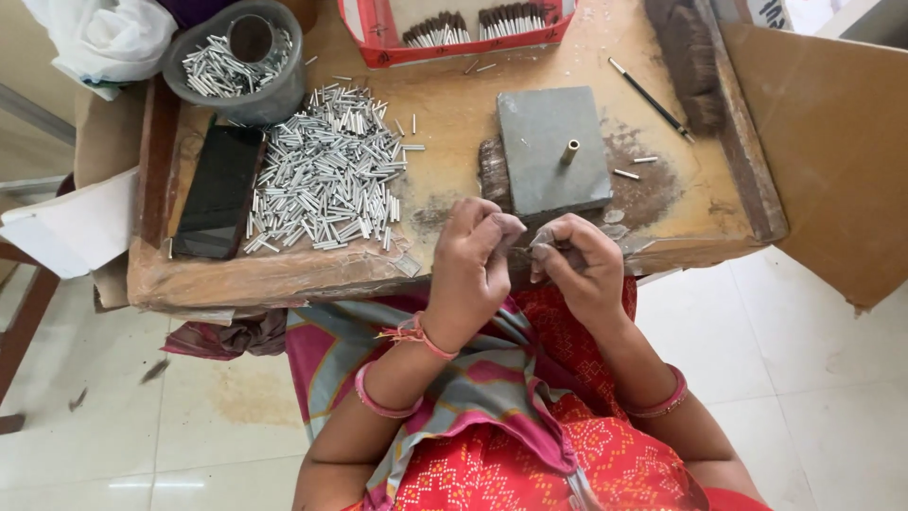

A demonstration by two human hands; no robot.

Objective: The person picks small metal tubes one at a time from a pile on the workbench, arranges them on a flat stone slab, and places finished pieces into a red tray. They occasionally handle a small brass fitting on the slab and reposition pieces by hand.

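Two hands meet at the near edge of the wooden tray point(284, 274): the left hand point(478, 260) and right hand point(582, 265) pinch a small dark tuft of bristles point(526, 250) between their fingertips, thin and partly hidden, just before the grey stone block point(549, 151).
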